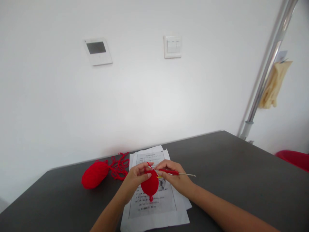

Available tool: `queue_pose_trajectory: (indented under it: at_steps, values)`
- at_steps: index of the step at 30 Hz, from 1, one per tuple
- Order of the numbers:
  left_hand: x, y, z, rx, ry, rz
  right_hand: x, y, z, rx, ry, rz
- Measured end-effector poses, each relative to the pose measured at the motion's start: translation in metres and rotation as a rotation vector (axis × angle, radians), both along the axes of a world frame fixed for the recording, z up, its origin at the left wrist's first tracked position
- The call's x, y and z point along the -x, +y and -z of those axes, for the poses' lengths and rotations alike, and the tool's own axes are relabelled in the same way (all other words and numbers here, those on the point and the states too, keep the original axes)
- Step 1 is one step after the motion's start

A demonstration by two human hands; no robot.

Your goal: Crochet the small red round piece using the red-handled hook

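My left hand (pixel 135 180) pinches the top edge of a round red crochet piece (pixel 150 185) that hangs over printed paper sheets (pixel 154 209). My right hand (pixel 177 178) is closed round a crochet hook (pixel 180 173) with a red handle and a thin metal shaft that sticks out to the right. A strand of red yarn runs over my left fingers. To the left lies a red yarn ball (pixel 94 174) with loose loops of yarn (pixel 119 166) beside it.
A dark grey table (pixel 229 167) stands against a white wall. On the wall are a small panel (pixel 98 51) and a light switch (pixel 172 46). A metal pole (pixel 267 67) with a beige cloth (pixel 274 85) stands at right. A red object (pixel 294 158) shows at the right edge.
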State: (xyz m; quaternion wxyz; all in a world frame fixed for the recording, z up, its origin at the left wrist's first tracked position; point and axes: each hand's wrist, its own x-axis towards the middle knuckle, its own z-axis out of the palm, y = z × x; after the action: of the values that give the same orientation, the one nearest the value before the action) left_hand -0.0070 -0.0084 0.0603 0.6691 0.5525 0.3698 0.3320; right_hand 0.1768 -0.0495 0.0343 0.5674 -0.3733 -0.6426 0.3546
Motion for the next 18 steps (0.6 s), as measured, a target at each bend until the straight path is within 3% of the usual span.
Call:
queue_pose_trajectory:
  at_steps: [6, 18]
  values:
    - [0.0017, 0.0015, 0.0016, -0.057, 0.004, -0.055, 0.0004, 0.0017, -0.0031, 0.139, 0.164, -0.067]
    - [-0.001, 0.0027, 0.0012, -0.077, 0.033, -0.067, -0.0032, 0.0024, -0.0049, 0.153, 0.154, -0.117]
